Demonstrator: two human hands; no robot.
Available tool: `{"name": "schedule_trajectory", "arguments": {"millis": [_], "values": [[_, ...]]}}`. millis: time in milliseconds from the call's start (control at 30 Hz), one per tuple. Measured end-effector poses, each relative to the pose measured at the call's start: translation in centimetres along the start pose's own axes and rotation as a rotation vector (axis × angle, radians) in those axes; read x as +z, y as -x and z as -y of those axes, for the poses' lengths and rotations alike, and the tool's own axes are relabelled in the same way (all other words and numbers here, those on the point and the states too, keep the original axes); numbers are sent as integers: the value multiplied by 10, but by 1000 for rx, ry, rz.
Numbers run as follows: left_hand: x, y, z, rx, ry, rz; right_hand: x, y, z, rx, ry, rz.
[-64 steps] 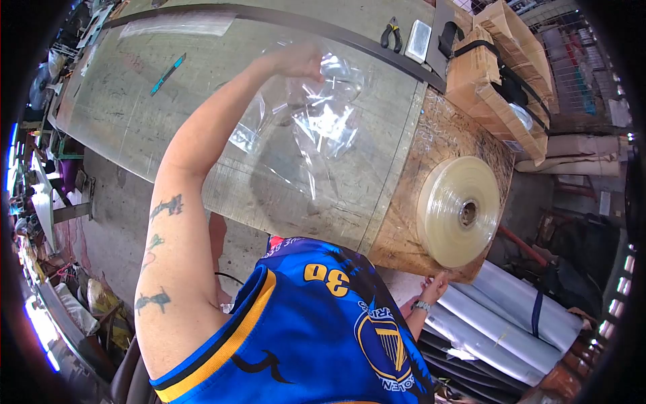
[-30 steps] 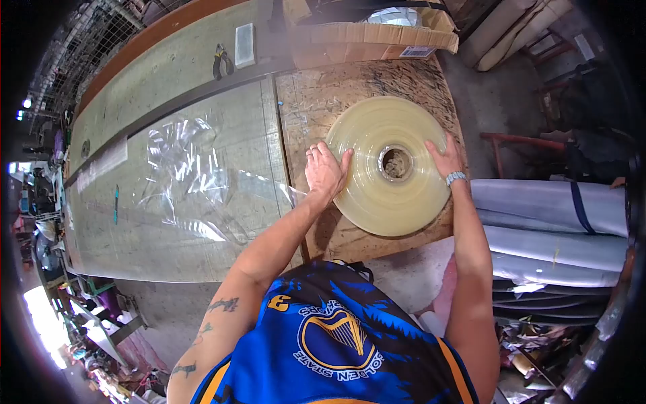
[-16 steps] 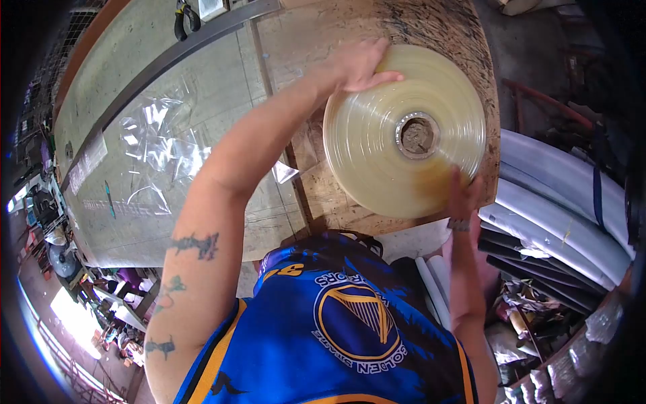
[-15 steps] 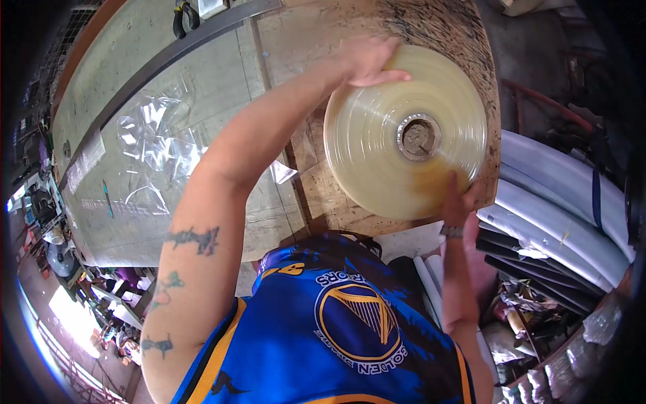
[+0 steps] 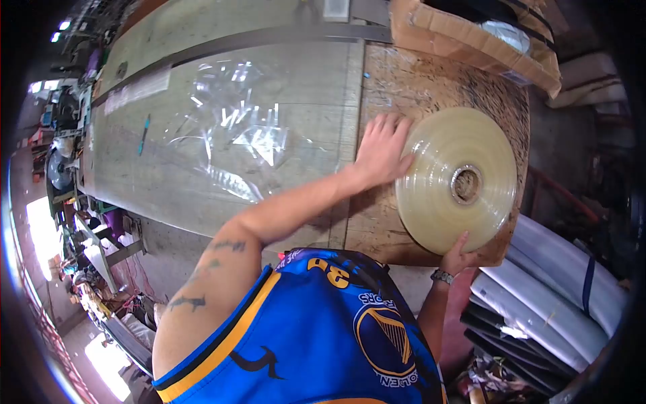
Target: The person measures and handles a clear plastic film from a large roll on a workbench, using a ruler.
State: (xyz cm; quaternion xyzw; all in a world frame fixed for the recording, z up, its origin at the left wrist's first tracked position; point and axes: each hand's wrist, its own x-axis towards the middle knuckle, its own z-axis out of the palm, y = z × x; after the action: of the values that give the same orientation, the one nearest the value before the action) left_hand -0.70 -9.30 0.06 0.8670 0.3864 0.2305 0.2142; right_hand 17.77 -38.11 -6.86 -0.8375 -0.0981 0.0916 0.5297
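Observation:
A large roll of clear, yellowish film [image 5: 431, 195] lies flat on the wooden board [image 5: 437, 84], with a cardboard core [image 5: 465, 184] showing in its centre. My left hand [image 5: 385, 149] rests against the roll's upper left edge, its fingers slightly apart and the thumb on the rim. At the lower right edge of the roll is my right hand [image 5: 459, 256], with the thumb on top and the other fingers partly hidden at the side. A watch sits on the right wrist. Loose crinkled clear film [image 5: 262, 141] lies on the sheet-covered table to the left.
An open cardboard box [image 5: 471, 50] stands behind the roll. A dark metal bar [image 5: 269, 39] crosses the back of the table [image 5: 303, 87]. A teal pen-like tool [image 5: 144, 135] lies at the left. Long wrapped rolls [image 5: 538, 303] are stacked at the lower right.
The view has shifted, so the box now shows. My left hand has moved from the roll's top to its left edge. My right hand has slipped to the rim, thumb on top.

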Motion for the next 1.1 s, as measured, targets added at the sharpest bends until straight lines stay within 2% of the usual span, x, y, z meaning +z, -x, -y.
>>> {"name": "schedule_trajectory", "arguments": {"millis": [67, 133, 233, 267, 333, 400, 433, 500, 533, 633, 733, 800, 833, 867, 900, 933, 967, 1100], "values": [[-7, 46, 4, -103, 18, 56, 2, 7, 18, -51, 80, -12], [-11, 67, 2, -163, 92, 86, -4, -3, 5, 3, 204, 32], [-8, 66, 4, -243, 327, 166, -8, -10, -6, 16, 297, -14], [-2, 66, 7, -335, 484, 228, -7, -12, -14, -1, 302, -43], [3, 67, 7, -391, 476, 175, -8, -16, -21, -27, 401, -66], [-3, 69, 2, -434, 472, 190, -10, -20, -21, 57, 463, -60], [-3, 73, 6, -369, 459, 185, -9, -19, -18, 106, 496, -65], [3, 85, 11, -228, 440, 195, -6, -36, -44, 36, 480, -78], [-13, 88, 8, -181, 220, 245, -14, -41, -55, 8, 478, -93], [-21, 122, 22, 35, -138, 211, -7, -29, -47, -211, 502, -213], [-17, 121, 52, 358, -274, 367, -9, -20, -23, -12, 394, -62], [-29, 103, 70, 456, -185, 358, -14, -19, -25, 115, 348, -51], [-42, 91, 77, 496, -136, 350, -13, -7, -2, 219, 344, -49], [-78, 76, 81, 453, -54, 380, -11, 8, 26, 324, 340, -47], [-118, 62, 90, 406, 26, 410, -20, 0, 3, 231, 307, -22], [-137, 53, 115, 405, 35, 317, -36, -17, -46, 139, 275, 6], [-153, 42, 144, 366, 50, 329, -50, -21, -74, 51, 243, 36], [-235, 30, 223, 221, -20, 417, -67, 52, -45, 196, 243, 48]]}}
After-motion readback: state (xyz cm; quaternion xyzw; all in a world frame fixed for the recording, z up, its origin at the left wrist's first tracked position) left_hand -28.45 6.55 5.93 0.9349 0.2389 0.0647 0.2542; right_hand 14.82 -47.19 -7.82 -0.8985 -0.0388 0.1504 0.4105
